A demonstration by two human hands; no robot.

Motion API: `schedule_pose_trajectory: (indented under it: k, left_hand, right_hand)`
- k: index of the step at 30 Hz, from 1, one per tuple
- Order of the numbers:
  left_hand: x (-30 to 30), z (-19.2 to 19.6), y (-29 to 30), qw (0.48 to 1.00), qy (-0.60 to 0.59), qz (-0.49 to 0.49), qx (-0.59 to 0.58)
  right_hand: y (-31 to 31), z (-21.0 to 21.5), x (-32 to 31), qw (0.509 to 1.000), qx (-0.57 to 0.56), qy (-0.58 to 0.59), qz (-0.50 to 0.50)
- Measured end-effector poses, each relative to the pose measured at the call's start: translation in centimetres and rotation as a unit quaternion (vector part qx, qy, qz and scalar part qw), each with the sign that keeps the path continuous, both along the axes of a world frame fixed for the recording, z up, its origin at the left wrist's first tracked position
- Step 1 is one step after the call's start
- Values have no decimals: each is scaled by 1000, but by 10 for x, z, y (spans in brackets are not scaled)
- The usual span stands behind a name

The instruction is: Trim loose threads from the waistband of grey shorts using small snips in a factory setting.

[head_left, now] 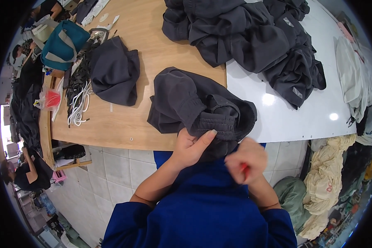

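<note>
A dark grey garment (173, 89) with a gathered, stitched elastic waistband (219, 124) lies bunched at the table's front edge. My left hand (192, 146) is closed on that waistband, with the thumb on top and the fingers underneath. To the right of it, just off the front edge, my right hand (247, 159) is closed and smeared by motion. A small red thing (244, 168) shows between its fingers; its kind cannot be made out. The right hand appears apart from the waistband.
A folded dark grey garment (115, 71) lies at the left, beside white cords (79, 105) and a teal bag (64, 44). Dark garments (244, 33) are heaped at the back right. Cream cloth (324, 177) hangs low at the right. Other people (29, 171) are at the far left.
</note>
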State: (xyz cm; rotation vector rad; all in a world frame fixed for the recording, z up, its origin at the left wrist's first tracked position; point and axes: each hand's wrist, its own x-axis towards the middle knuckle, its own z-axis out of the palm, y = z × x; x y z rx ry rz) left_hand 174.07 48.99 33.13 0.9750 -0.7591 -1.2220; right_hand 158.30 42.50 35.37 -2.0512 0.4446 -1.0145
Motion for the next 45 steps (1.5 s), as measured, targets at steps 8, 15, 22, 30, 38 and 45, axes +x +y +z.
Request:
schedule_pose_trajectory:
  k: [8,15,22,30,38,45]
  left_hand:
    - [-1,5,-1,991,118,10,54]
    - [0,7,-3,994,108,-7,32]
    - [3,4,-2,1000,18,-12,-22]
    - [2,3,-1,1000,5,-15,-17]
    - [2,2,0,999,7,-26,-19]
    - [2,4,-1,999,13,-33,-17]
  right_hand:
    - [-6,-8,7,990,-6,64,-125]
    - [0,-7,9,976,159,-15,-151]
    - [-8,14,-4,973,-43,143,-178]
    - [-9,20,-8,964,-86,173,-183]
    - [-11,20,-10,965,-91,169,-176]
    - [-9,18,-8,974,-36,152,-165]
